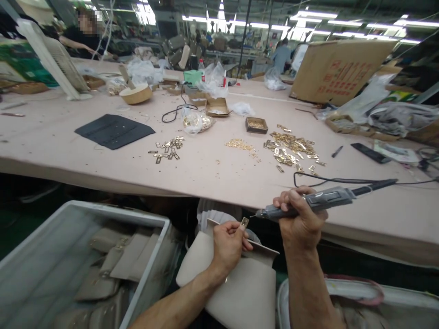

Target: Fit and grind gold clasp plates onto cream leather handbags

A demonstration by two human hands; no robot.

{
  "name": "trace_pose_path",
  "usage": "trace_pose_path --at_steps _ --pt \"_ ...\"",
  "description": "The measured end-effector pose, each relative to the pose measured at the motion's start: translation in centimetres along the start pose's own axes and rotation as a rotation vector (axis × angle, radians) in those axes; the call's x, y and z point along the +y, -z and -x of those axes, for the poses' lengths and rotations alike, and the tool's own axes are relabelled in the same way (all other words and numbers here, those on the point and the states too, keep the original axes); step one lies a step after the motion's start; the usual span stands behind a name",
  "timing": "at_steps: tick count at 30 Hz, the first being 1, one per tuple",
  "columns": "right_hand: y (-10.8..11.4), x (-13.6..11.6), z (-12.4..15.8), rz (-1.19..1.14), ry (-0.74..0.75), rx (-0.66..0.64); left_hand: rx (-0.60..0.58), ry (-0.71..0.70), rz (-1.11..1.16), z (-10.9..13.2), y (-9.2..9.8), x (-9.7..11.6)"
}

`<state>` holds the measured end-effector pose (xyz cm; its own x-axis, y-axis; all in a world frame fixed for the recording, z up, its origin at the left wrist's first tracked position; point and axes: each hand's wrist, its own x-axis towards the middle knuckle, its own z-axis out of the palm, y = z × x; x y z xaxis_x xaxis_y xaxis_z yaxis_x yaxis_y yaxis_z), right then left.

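Observation:
My left hand (230, 242) pinches a small gold metal plate (244, 223) at the flap edge of a cream bag (242, 290) on my lap. In my right hand (303, 214) is a grey electric screwdriver (329, 197), its fingers wrapped round the body. The thin bit points left, just right of the gold plate and apart from it. On the table lie a heap of gold plates (295, 146), a smaller group of plates (168, 148) and a scatter of tiny gold pieces (240, 145).
A white bin (164, 224) with beige bags (132, 256) stands at the lower left. The pink table (206, 178) bears a black sheet (115, 131), a small box (256, 131), a tape roll (136, 95) and a carton (343, 73). Another person (84, 36) is at the back left.

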<state>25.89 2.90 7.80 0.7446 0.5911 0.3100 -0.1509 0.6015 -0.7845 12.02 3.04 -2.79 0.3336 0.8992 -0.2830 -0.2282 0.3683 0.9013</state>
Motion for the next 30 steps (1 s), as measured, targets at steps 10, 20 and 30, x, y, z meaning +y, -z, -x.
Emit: trace_pose_path --at_steps 10,20,30 --pt "-0.3 0.8 1.9 0.063 0.015 -0.037 0.016 -0.014 -0.03 0.8 0.1 0.3" --pt "-0.5 1.6 2.8 0.104 0.051 -0.09 0.017 0.004 -0.022 0.7 0.1 0.7" --pt "-0.3 1.8 3.3 0.27 0.005 -0.306 -0.001 0.007 0.022 1.0 1.0 -0.4"
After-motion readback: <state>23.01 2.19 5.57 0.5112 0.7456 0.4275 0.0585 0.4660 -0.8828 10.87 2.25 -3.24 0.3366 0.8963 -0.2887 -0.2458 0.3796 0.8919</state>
